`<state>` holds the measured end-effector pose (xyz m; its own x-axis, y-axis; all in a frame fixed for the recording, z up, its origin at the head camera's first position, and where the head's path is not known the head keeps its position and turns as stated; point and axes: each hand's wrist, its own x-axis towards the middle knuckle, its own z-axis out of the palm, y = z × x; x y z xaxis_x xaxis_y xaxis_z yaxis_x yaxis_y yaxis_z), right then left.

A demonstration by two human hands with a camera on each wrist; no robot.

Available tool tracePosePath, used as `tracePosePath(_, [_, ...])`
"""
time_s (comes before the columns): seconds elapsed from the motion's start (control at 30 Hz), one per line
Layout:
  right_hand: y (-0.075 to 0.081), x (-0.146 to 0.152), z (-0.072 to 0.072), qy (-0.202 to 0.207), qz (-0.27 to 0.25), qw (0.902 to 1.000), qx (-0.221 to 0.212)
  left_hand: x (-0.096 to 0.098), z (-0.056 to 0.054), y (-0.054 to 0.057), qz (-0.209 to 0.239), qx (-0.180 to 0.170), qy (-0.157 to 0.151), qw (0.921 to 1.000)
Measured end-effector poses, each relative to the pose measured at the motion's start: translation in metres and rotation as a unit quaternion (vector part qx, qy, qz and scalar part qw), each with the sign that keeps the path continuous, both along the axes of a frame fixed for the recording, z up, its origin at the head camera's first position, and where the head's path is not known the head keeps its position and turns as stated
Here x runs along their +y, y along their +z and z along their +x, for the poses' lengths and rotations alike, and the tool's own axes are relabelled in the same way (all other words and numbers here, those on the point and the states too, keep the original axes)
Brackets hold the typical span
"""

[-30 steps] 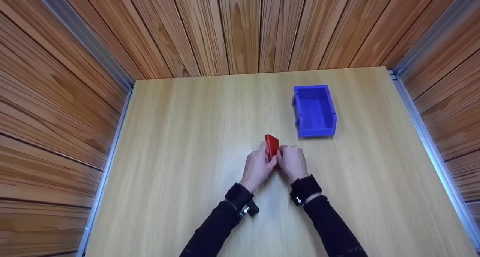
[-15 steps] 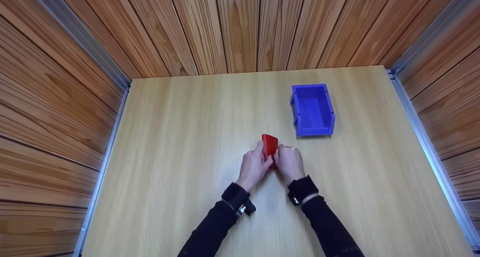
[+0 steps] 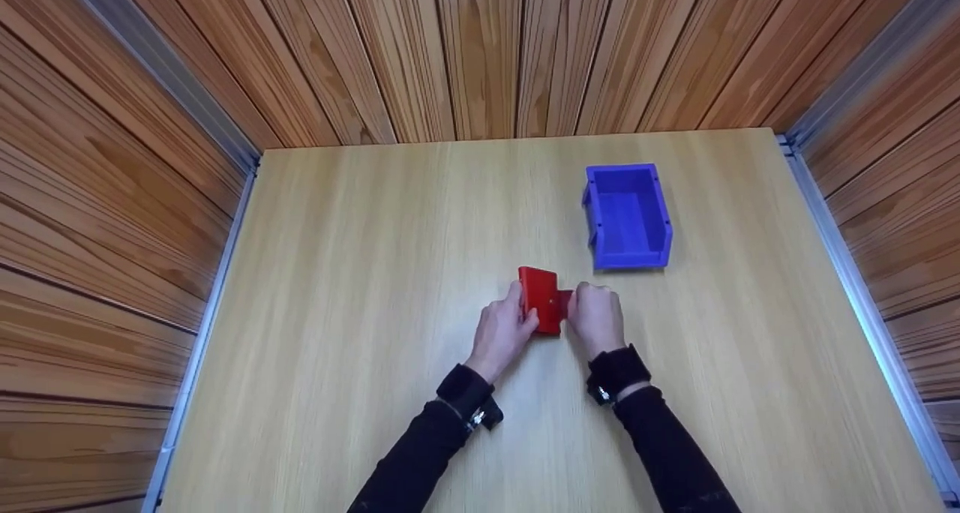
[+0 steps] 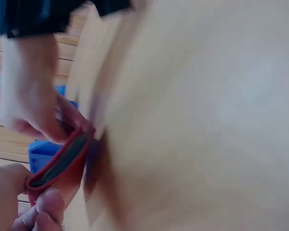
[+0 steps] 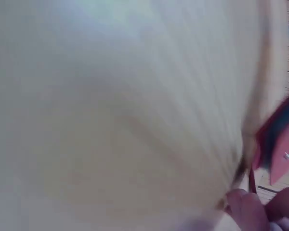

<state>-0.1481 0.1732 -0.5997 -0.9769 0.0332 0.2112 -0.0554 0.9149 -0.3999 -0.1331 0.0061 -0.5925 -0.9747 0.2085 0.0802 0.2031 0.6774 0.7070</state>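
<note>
A small red wallet [image 3: 538, 297] is held just above the wooden table [image 3: 360, 288], near its middle in the head view. My left hand [image 3: 499, 334] grips its left side, thumb on the near face. A red closure tab [image 3: 565, 301] sticks out on the right, its end pinched by my right hand [image 3: 598, 319]. In the left wrist view the wallet [image 4: 70, 175] shows a dark inside between its red edges. A metal snap [image 5: 286, 156] shows on its red face in the right wrist view. My right fingers partly hide the tab.
A blue open-fronted plastic bin [image 3: 631, 261] stands beyond my right hand, toward the back right of the table. Wooden panel walls [image 3: 487, 55] rise behind and on both sides. Metal rails [image 3: 202, 325] run along the table's side edges.
My right hand has drawn away to the right with the tab, which now shows between it and the wallet. The wallet has turned its red face more toward the head camera, shifting slightly left.
</note>
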Motion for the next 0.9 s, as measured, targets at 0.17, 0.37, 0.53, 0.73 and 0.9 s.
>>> tracePosePath(0.17, [0.002,0.008,-0.002,0.024,0.011,0.9996,-0.010,0.001,0.002,-0.001,-0.003,0.001,-0.006,1.0000])
tracePosePath(0.37, [0.001,0.011,0.000,0.008,0.015,0.9998,-0.015,0.002,0.004,-0.002,-0.006,0.008,-0.002,1.0000])
tracePosePath(0.53, [0.000,0.014,0.001,0.000,0.005,0.9999,-0.015,-0.002,0.005,-0.004,0.000,-0.005,-0.001,1.0000])
tracePosePath(0.73, [-0.002,0.016,-0.001,-0.009,0.009,0.9991,-0.041,-0.007,0.007,-0.011,-0.027,0.003,0.008,0.9996])
tracePosePath(0.9, [-0.002,0.017,-0.002,-0.017,0.012,0.9981,-0.059,-0.012,0.008,-0.017,-0.057,-0.010,0.015,0.9982])
